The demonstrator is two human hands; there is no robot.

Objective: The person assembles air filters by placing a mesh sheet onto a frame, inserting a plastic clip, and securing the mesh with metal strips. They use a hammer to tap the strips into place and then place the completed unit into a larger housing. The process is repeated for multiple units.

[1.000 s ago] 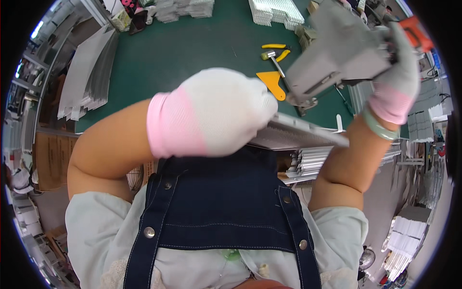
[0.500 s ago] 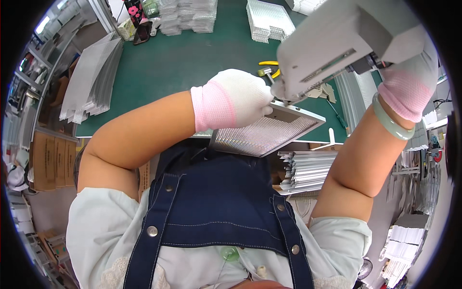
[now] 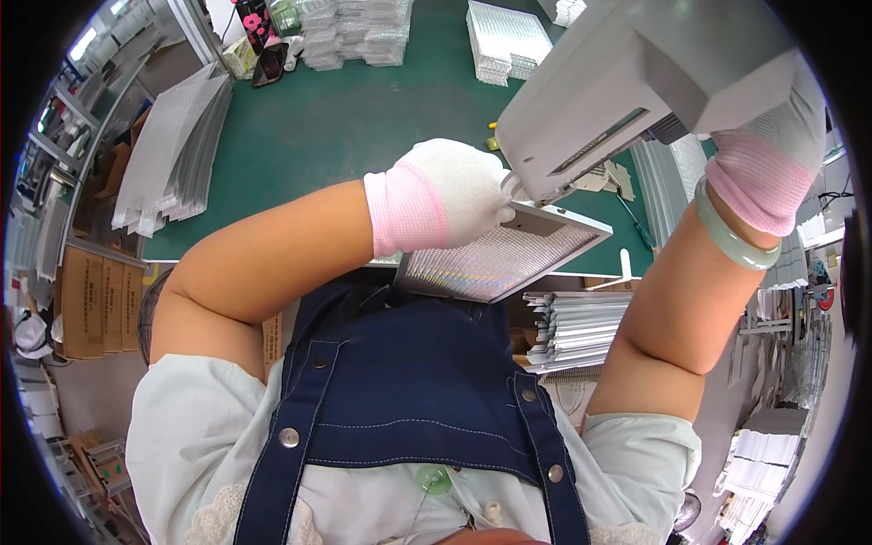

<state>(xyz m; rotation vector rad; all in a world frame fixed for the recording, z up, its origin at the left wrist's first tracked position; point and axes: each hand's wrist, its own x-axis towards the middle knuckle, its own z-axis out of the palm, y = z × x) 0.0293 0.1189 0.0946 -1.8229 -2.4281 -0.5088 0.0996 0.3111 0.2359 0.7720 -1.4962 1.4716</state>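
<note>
My left hand [image 3: 468, 191], in a white glove with a pink cuff, is closed on the upper edge of a framed metal mesh filter [image 3: 504, 259], which tilts over the table's front edge. My right hand [image 3: 767, 150], gloved alike, grips a large grey gun-shaped power tool [image 3: 627, 100] from behind; most of its fingers are hidden by the tool's body. The tool's nose points down at the frame's upper edge, close beside my left fingertips. Whether it touches the frame I cannot make out.
On the green table [image 3: 318, 127] lie stacks of mesh sheets [image 3: 177, 150], clear ridged packs [image 3: 354, 32], a phone [image 3: 270, 65] and a screwdriver [image 3: 638, 222]. Metal strips [image 3: 581, 329] are piled below the table's front edge. Cardboard boxes [image 3: 84, 300] stand at left.
The tool has shifted a little left and down, now covering most of the yellow-handled pliers and the hammer head. My left hand and the filter have dropped slightly.
</note>
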